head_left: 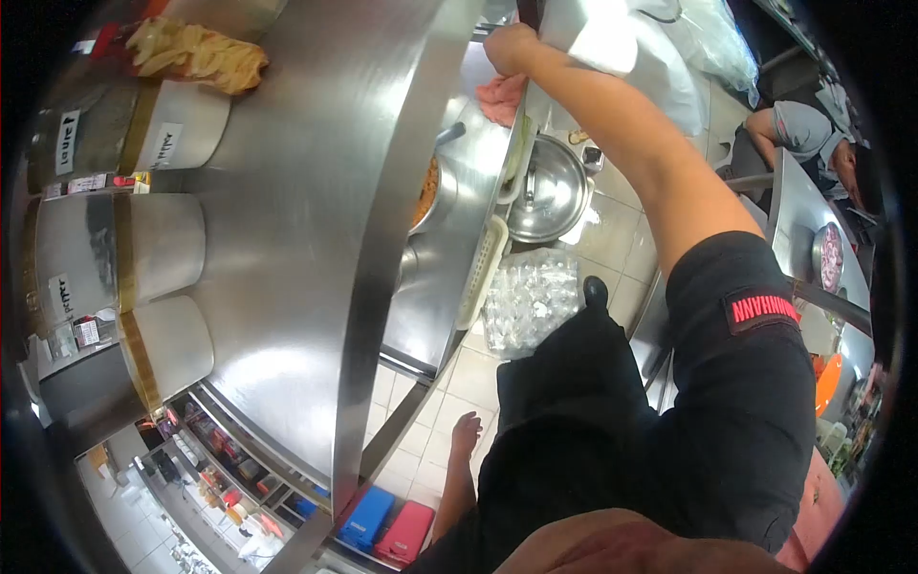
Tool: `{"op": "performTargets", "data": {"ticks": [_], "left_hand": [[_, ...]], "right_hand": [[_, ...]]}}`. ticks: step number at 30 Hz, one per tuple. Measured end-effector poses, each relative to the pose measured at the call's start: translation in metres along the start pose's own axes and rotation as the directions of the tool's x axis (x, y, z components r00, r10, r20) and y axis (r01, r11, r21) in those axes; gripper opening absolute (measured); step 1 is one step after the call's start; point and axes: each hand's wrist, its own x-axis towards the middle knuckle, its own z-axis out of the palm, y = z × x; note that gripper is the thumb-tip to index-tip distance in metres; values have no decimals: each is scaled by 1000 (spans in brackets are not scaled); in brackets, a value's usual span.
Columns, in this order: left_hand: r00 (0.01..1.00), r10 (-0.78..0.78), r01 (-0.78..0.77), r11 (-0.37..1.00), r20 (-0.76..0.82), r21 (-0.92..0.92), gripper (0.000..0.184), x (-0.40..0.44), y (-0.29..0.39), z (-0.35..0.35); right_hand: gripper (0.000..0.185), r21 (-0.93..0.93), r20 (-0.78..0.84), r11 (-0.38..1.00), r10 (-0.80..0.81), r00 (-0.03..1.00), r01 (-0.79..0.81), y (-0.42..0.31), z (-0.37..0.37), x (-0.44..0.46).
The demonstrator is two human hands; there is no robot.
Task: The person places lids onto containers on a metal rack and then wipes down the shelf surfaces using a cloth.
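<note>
My right hand (pixel 512 48) is at the top, at the end of my outstretched arm, closed beside a dark upright piece; what it holds, if anything, is hidden. A pink cloth (pixel 500 99) lies just below it on the steel surface. My left hand (pixel 466 433) hangs low over the tiled floor, fingers apart and holding nothing. Between the two hands, a pot of orange-brown food (pixel 427 193) stands partly under the steel shelf (pixel 277 239), with a handle (pixel 449 134) showing above it. A round steel lid (pixel 547 188) is right of the counter.
Labelled containers (pixel 177 124) line the shelf's left side, below a bag of pale food (pixel 196 53). A clear plastic bag (pixel 531 298) lies near my foot. Blue (pixel 366 517) and red bins (pixel 406 531) stand at the bottom. A co-worker (pixel 798 143) is at a right-hand table (pixel 789 206).
</note>
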Motion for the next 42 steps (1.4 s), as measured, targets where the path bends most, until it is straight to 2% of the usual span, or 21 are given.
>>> {"op": "performTargets", "data": {"ticks": [2,5,7,8,9,12,15,16,17,18,21,23,25,27,28,29,31,34,35,39,42], "left_hand": [[1000,18,-18,999,4,30,36,-3,-1,0],[999,-31,31,999,8,-18,32,-13,12,-1],[991,-118,123,989,58,-82,29,-16,21,-6],[997,-70,74,992,42,-98,28,-16,19,-8],[999,-24,27,993,24,-116,27,-20,20,-10],[997,-56,61,993,51,-103,27,-23,11,-17],[984,-170,177,952,51,-251,27,-16,1,-13],[976,-210,214,920,48,-328,26,-15,1,-11],[917,-394,371,795,56,-481,25,-14,2,-6],[932,-362,340,834,35,-435,26,-14,8,-6],[978,-210,195,912,0,-361,32,-11,15,0],[999,-43,41,997,-33,-61,35,-10,14,-2],[994,-82,80,996,-67,-35,37,-6,26,-6],[939,-333,295,907,-82,-299,37,-12,44,-9],[945,-317,273,901,-81,-336,37,-15,49,-10],[951,-300,251,893,-77,-374,38,-18,41,-9],[952,-303,273,910,-51,-314,36,-23,42,-7],[976,-217,210,911,21,-355,35,-24,-12,13],[972,-234,220,897,10,-382,34,-25,-9,17],[976,-216,161,823,-39,-544,31,-36,-20,29],[963,-266,190,790,-47,-583,29,-41,-14,18]], "right_hand": [[16,169,53,984,57,997,-65,-9,-44,-14],[29,277,-328,934,313,891,-227,-14,-24,-5],[29,215,-575,967,240,782,-139,-23,-2,-9],[29,174,-685,980,191,703,-96,-29,2,-9],[25,298,-424,940,283,860,-162,-31,-1,1],[21,356,-234,928,199,952,-107,-36,-4,33],[27,359,-668,865,-23,744,350,-40,22,57],[28,628,-677,575,71,733,524,-46,28,63],[29,760,-649,175,163,743,626,-55,33,71],[31,727,-593,-254,235,770,638,-62,31,77],[35,943,-331,67,277,902,325,-60,17,86],[34,906,-365,340,326,872,252,-57,38,100],[33,761,-402,626,247,882,171,-51,32,92],[32,473,-363,871,57,930,131,-42,-15,30],[31,293,-310,948,-28,950,124,-37,-36,-4],[31,98,-238,987,-100,966,127,-30,-45,-24],[24,-85,-539,996,-77,839,37,-11,9,1],[27,-299,-103,951,-116,988,81,-5,-14,-22],[26,-296,5,951,-89,996,86,-12,-29,-28],[32,-371,95,928,-11,995,46,-32,22,-8],[33,-258,64,964,-52,997,67,-39,-27,-53]]}}
